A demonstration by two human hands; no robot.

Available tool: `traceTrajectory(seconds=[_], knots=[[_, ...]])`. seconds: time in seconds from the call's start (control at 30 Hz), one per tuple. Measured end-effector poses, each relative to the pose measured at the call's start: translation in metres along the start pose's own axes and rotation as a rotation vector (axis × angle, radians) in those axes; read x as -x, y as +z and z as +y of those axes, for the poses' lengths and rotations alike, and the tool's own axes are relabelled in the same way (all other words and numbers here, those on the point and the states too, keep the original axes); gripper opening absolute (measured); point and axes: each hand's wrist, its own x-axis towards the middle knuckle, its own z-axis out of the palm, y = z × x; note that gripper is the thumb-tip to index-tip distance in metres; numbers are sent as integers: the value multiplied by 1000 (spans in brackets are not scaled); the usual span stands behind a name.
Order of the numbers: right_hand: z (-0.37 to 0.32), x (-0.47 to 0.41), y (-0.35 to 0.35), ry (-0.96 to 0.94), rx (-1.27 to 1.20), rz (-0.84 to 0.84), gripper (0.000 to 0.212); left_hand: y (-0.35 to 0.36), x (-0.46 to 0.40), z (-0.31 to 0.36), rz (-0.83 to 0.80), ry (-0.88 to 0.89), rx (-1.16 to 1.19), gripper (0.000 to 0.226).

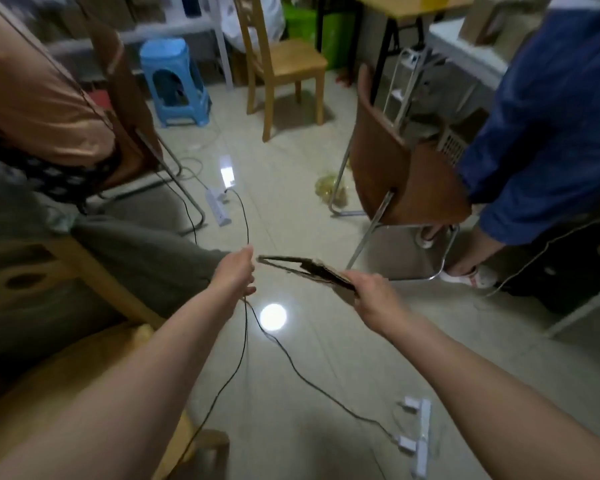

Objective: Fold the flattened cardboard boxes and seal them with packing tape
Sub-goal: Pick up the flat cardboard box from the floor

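So it's a glossy pale tile floor under both hands, with a round ceiling light glare sitting on it just below and between them. Room's pretty cluttered: black cable runs from the left hand out to a white power strip beyond it, and another power strip lies on the floor nearer than the right hand. Far ahead there's a wooden chair and a blue plastic stool; a brown chair with a chrome frame stands past the right hand. People sit on either side. The flattened cardboard box is held up in the air, edge-on, between the hands. Right hand grips its near end, fingers curled around it. Left hand is just beside the far tip, fingers loosely out, and I can't tell if it's touching the cardboard or the cable.
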Motion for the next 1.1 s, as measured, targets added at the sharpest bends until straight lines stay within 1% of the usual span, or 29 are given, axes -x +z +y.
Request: traceTrajectory(seconds=[0.03,0.07,0.1,0.17,0.2,0.23,0.27,0.3,0.37,0.4,0.43,0.53,0.63,0.73,0.83,0.9,0.97,1.0,1.03,1.1], knots=[[-13,6,-27,27,-38,1,24,-13,16,22,35,68,-108,34],[-27,11,-55,40,-60,-4,18,-26,32,43,63,165,-228,35],[-40,17,-83,41,-63,-16,16,-37,49,62,92,281,-341,48],[-62,30,-133,-11,-24,-27,16,-56,87,98,132,517,-508,85],[-71,37,-156,-56,15,-26,17,-64,103,114,143,634,-571,95],[-77,43,-176,-95,65,-22,21,-70,118,128,140,729,-627,97],[-81,49,-193,-132,103,-5,23,-75,132,140,133,813,-673,91],[-82,51,-208,-161,133,22,24,-79,141,149,127,882,-709,76],[-80,52,-232,-212,198,90,22,-82,156,163,113,963,-743,37],[-78,51,-242,-238,222,117,23,-82,161,168,106,972,-729,24],[-78,49,-252,-259,235,132,23,-82,164,173,119,968,-705,17],[-74,41,-276,-296,265,217,16,-78,165,189,234,959,-679,17],[-67,20,-287,-254,237,275,20,-76,151,203,282,939,-685,16],[-61,-10,-294,-177,186,241,19,-81,124,225,228,904,-615,14],[-66,-50,-302,-146,113,218,19,-91,85,252,194,879,-591,14],[-77,-84,-310,-140,84,233,18,-105,55,271,172,824,-570,11],[-93,-117,-319,-139,91,257,18,-120,29,289,101,727,-540,10],[-102,-133,-323,-130,109,268,19,-126,16,299,74,685,-551,20],[-110,-147,-327,-116,131,280,19,-132,4,309,65,653,-588,38],[-124,-176,-331,-99,176,308,20,-138,-16,330,125,669,-717,78]])
